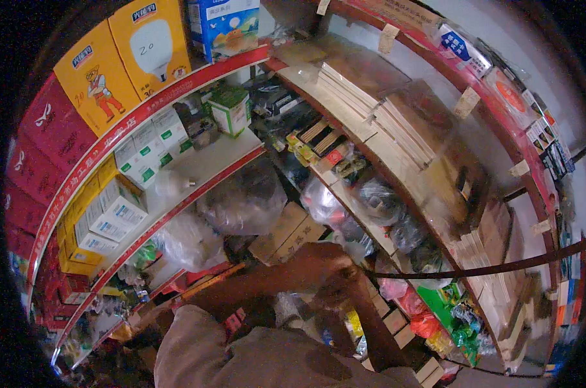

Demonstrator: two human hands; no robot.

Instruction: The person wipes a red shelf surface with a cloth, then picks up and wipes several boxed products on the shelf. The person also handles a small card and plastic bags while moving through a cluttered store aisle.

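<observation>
My left hand (326, 258) reaches across in front of my body from the left, with its fingers curled downward. Just below it is my right hand (339, 293), raised from the lower right and close against the left one. Both are dark and blurred, so what lies between the fingers is hidden. A thin dark rod (467, 272) runs from beside the hands to the right rim; whether either hand grips it is unclear. Beyond the hands sits a brown cardboard box (287, 232). Clear plastic bags of goods (188, 240) lie to its left.
Curved by the lens, red-edged shelves (200, 186) at left hold white cartons (118, 211), a loose light bulb (176, 183) and yellow bulb boxes (150, 48). Wooden-edged shelves (380, 167) at right carry stacked pale boards (399, 131) and bagged goods (377, 201).
</observation>
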